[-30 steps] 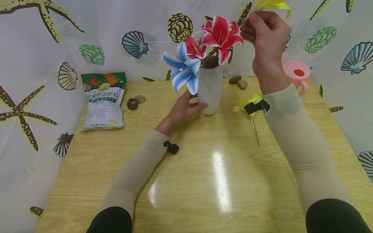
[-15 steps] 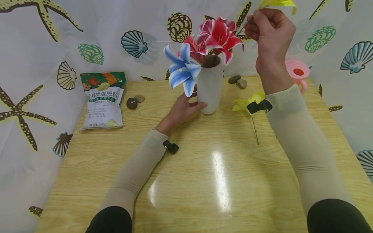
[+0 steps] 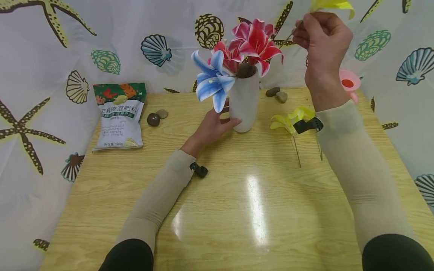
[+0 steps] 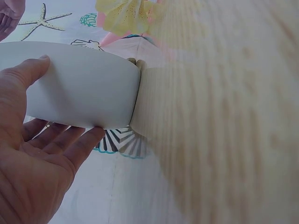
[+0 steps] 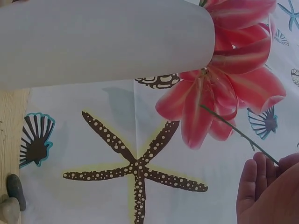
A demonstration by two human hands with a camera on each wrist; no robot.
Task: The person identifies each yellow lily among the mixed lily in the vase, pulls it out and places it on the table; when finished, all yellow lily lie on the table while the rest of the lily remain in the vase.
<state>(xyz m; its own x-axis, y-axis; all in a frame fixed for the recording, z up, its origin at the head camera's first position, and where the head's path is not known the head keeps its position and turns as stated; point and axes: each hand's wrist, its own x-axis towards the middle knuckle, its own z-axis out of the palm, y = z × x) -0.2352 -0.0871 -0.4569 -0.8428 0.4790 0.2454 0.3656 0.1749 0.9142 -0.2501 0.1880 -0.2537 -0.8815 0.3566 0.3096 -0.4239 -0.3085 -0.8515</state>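
A white vase [image 3: 243,103] stands upright on the table, with my left hand [image 3: 214,126] gripping its lower body, thumb on one side and fingers on the other. Red-and-white artificial lilies [image 3: 259,43] and a blue lily [image 3: 214,81] lean out of its mouth. Raised to the vase's upper right, my right hand [image 3: 327,45] pinches the green stem [image 5: 240,134] of a yellow lily [image 3: 333,4]. That bloom is partly cut off by the head view's top edge. In the right wrist view the stem's free end overlaps a red petal.
Yellow lilies [image 3: 283,122] lie on the table, partly behind the right wrist. Behind the forearm is a pink watering can [image 3: 352,81]. Pebbles [image 3: 280,97] sit near the back edge, and others [image 3: 153,119] lie beside a fertilizer bag [image 3: 120,120]. A patterned curtain [image 3: 118,22] hangs behind.
My right hand has drawn away to the right with the yellow lily. The blue lily and red blooms have shifted and turned slightly. My left hand has stayed on the vase.
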